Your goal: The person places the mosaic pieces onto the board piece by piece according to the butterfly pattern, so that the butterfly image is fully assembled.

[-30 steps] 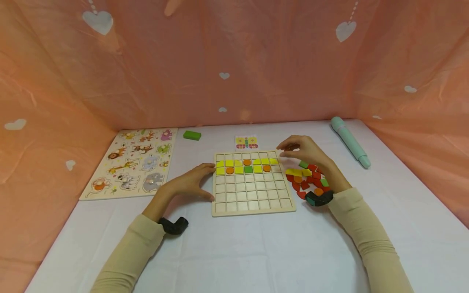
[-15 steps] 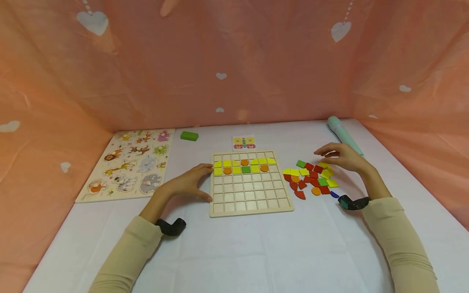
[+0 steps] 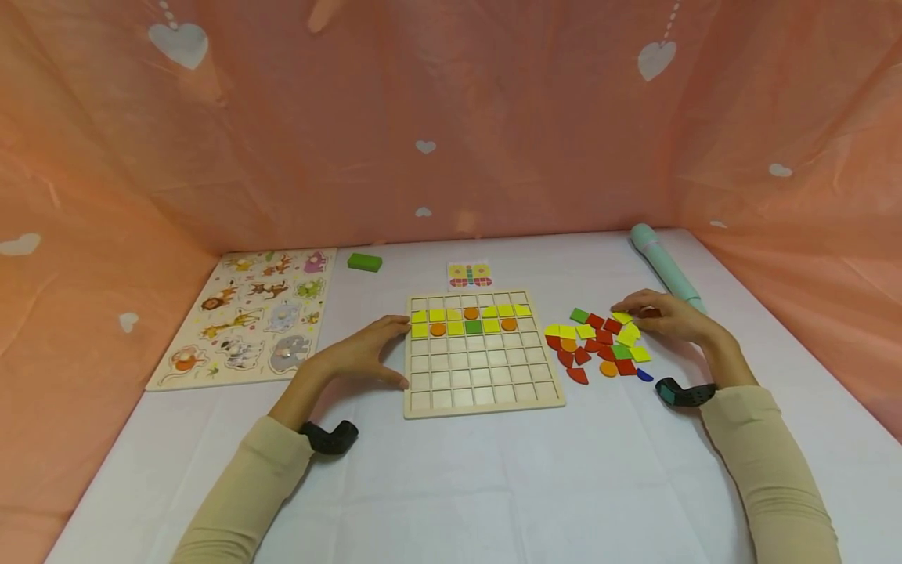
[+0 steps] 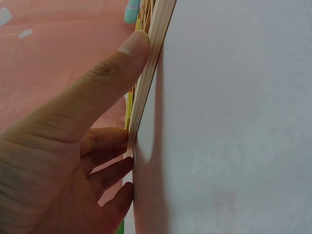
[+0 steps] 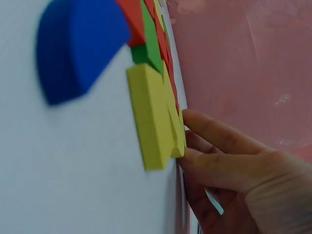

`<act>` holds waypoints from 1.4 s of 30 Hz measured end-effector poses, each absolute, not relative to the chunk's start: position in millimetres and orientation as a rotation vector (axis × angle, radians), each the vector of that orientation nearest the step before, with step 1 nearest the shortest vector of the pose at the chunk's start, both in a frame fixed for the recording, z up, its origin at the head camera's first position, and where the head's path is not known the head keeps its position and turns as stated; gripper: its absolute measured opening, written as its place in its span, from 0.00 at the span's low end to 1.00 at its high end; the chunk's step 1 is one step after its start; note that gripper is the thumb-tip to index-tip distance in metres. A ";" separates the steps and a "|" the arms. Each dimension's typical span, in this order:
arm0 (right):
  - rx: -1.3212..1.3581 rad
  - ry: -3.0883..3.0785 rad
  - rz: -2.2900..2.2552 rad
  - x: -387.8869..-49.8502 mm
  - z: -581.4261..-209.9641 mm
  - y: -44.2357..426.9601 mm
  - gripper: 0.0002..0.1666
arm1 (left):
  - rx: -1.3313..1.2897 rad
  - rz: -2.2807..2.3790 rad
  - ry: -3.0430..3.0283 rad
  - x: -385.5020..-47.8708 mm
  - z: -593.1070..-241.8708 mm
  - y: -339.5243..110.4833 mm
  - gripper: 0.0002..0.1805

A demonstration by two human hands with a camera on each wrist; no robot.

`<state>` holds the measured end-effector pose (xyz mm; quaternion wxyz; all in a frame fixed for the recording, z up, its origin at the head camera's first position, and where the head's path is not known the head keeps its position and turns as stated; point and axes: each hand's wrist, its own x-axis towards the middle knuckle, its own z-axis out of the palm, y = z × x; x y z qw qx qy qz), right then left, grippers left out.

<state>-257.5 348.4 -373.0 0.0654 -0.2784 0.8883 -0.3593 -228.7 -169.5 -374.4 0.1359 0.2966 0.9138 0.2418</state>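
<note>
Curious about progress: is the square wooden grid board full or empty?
Neither: the board holds flat yellow, orange and green tiles; lower rows are bare.

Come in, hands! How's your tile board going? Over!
Left hand touching left edge of pale square wooden grid board. Right hand at flat yellow tile, grip unclear. Two rows hold flat coloured tiles, rows below bare. Nothing visibly in the way.
</note>
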 end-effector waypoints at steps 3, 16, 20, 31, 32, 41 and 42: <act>-0.821 2.715 -1.051 -257.0 -373.2 346.1 0.17 | 0.846 0.684 2.645 -229.1 -375.5 -169.0 0.54; -0.716 2.913 -0.959 -261.0 -357.5 324.0 0.16 | 0.872 0.686 2.654 -227.1 -373.2 -169.8 0.55; -0.675 2.996 -1.014 -265.0 -342.9 297.2 0.17 | 0.856 0.691 2.649 -227.3 -373.2 -169.2 0.55; -0.663 2.935 -1.218 -260.3 -337.6 198.3 0.17 | 0.903 0.697 2.636 -230.7 -376.1 -166.5 0.55; -0.677 2.918 -1.212 -259.1 -340.6 192.7 0.17 | 0.900 0.698 2.637 -230.7 -376.2 -166.4 0.55; -0.801 2.856 -1.053 -257.3 -359.9 187.6 0.17 | 0.878 0.700 2.640 -230.1 -374.1 -166.0 0.55; -0.793 2.850 -1.036 -258.1 -360.7 189.6 0.17 | 0.877 0.698 2.641 -230.1 -373.8 -166.1 0.55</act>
